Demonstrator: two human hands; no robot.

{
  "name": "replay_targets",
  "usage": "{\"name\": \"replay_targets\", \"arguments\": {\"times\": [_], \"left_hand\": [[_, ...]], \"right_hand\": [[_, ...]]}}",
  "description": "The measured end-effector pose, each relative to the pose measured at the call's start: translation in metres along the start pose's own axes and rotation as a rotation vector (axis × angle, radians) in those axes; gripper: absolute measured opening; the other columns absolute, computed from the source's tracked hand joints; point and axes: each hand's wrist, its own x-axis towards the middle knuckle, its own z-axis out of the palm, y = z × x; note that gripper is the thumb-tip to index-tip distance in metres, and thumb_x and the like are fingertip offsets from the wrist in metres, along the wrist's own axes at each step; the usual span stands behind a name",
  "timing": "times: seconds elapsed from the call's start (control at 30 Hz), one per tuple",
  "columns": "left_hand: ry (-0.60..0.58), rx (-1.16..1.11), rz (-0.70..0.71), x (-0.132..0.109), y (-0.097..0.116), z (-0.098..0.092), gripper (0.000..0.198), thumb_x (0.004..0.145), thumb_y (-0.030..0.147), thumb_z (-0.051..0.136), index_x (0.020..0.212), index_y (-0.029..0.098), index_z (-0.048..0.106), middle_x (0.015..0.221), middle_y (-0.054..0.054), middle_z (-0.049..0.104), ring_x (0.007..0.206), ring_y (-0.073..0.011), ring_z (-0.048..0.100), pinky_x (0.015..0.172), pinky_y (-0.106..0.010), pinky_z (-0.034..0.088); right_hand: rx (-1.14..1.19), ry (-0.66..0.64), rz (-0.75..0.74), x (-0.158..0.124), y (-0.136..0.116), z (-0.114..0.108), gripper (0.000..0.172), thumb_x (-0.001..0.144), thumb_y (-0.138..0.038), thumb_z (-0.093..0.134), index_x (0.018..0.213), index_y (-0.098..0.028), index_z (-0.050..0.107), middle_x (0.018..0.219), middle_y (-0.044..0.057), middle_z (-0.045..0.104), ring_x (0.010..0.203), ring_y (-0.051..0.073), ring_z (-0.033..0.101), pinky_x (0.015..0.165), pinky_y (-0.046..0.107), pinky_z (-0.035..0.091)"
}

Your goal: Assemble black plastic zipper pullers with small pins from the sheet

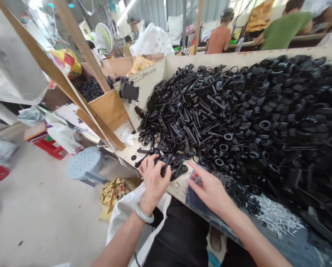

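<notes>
My left hand [155, 176], with a pale bangle [144, 213] at the wrist, curls over the near edge of the bench. A black plastic part [166, 166] sits between its thumb and fingers. More black parts with ring-shaped ends [179, 170] lie just right of these fingers. My right hand [209, 185] hovers over the bench edge, index finger and thumb apart, and I see nothing gripped there. Its other fingers are partly hidden. A large heap of black plastic parts [194, 115] rises beyond both hands.
Silver pins [277, 215] and small black pieces [233, 189] lie right of my right hand. A wooden post [62, 78] slants at left, near a blue-grey stool [85, 163]. A white sack [124, 218] hangs below the bench. People [285, 29] sit behind the bin wall.
</notes>
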Motion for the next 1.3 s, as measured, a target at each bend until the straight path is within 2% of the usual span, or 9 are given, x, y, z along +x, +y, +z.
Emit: {"name": "replay_targets", "arguments": {"times": [0.1,0.33,0.5,0.63,0.77,0.93,1.07,1.17,1.3], "left_hand": [[-0.007,0.07,0.04,0.006,-0.018,0.01,0.003,0.087,0.026,0.07,0.086,0.023,0.07,0.131,-0.011,0.066,0.13,-0.0344,0.05,0.109,-0.051,0.031],[-0.065,-0.004,0.106,0.013,-0.044,0.016,0.027,0.091,0.035,0.067,0.115,0.022,0.07,0.133,-0.014,0.065,0.127,-0.0312,0.055,0.111,-0.049,0.029],[-0.139,-0.078,0.145,0.02,-0.053,0.006,0.038,0.087,0.044,0.069,0.12,0.026,0.07,0.135,-0.012,0.065,0.13,-0.0326,0.053,0.115,-0.05,0.026],[-0.035,-0.129,0.008,0.041,-0.061,-0.001,0.026,0.098,0.03,0.049,0.109,0.026,0.073,0.123,-0.008,0.071,0.121,-0.0264,0.059,0.11,-0.045,0.036],[0.056,-0.078,-0.135,0.063,-0.08,-0.005,0.027,0.097,0.025,0.048,0.112,0.024,0.071,0.124,-0.01,0.069,0.124,-0.028,0.057,0.113,-0.048,0.036],[0.056,-0.025,-0.284,0.048,-0.102,-0.003,0.041,0.1,0.029,0.041,0.135,0.021,0.06,0.146,-0.017,0.055,0.14,-0.0344,0.046,0.118,-0.061,0.03],[-0.007,-0.061,-0.283,0.03,-0.101,0.01,0.049,0.105,0.033,0.031,0.15,0.021,0.046,0.158,-0.014,0.047,0.152,-0.026,0.035,0.123,-0.05,0.031],[-0.035,-0.066,-0.271,0.032,-0.095,0.019,0.053,0.106,0.035,0.03,0.157,0.021,0.037,0.165,-0.014,0.038,0.158,-0.0256,0.025,0.126,-0.051,0.027],[-0.099,-0.04,-0.233,0.044,-0.093,0.018,0.046,0.105,0.033,0.035,0.146,0.027,0.055,0.159,-0.012,0.05,0.156,-0.0329,0.03,0.125,-0.067,0.007]], "right_hand": [[-0.138,-0.038,-0.079,0.027,-0.006,0.021,0.049,0.095,-0.023,0.06,0.145,-0.021,0.057,0.11,0.007,0.074,0.092,0.022,0.073,0.085,0.037,0.057],[-0.16,0.012,-0.13,0.041,-0.014,0.047,0.035,0.096,-0.021,0.059,0.13,-0.016,0.064,0.095,0.006,0.074,0.073,0.02,0.072,0.068,0.033,0.057],[-0.126,0.056,-0.236,0.033,-0.007,0.04,0.022,0.098,-0.021,0.054,0.116,-0.022,0.067,0.092,0.003,0.072,0.071,0.018,0.072,0.065,0.03,0.058],[-0.1,0.046,-0.265,0.021,0.005,0.03,0.024,0.098,-0.018,0.052,0.115,-0.025,0.067,0.091,0.001,0.073,0.071,0.016,0.074,0.065,0.027,0.059],[-0.208,0.027,-0.257,0.021,0.005,0.02,0.025,0.099,-0.021,0.052,0.116,-0.026,0.069,0.093,0.0,0.073,0.072,0.016,0.074,0.062,0.027,0.057],[-0.309,0.005,-0.227,0.061,-0.029,0.014,0.026,0.101,-0.025,0.054,0.121,-0.027,0.07,0.105,0.001,0.074,0.082,0.016,0.075,0.069,0.027,0.056],[-0.467,-0.08,-0.164,0.109,-0.056,0.025,0.025,0.1,-0.026,0.057,0.121,-0.027,0.071,0.112,0.003,0.073,0.085,0.017,0.074,0.07,0.027,0.052],[-0.518,-0.109,-0.162,0.131,-0.062,0.041,0.015,0.098,-0.023,0.06,0.102,-0.023,0.074,0.107,0.006,0.073,0.082,0.018,0.074,0.067,0.026,0.049],[-0.531,-0.099,-0.171,0.138,-0.06,0.049,0.018,0.098,-0.019,0.057,0.093,-0.021,0.074,0.104,0.006,0.073,0.079,0.018,0.073,0.065,0.026,0.046]]}}
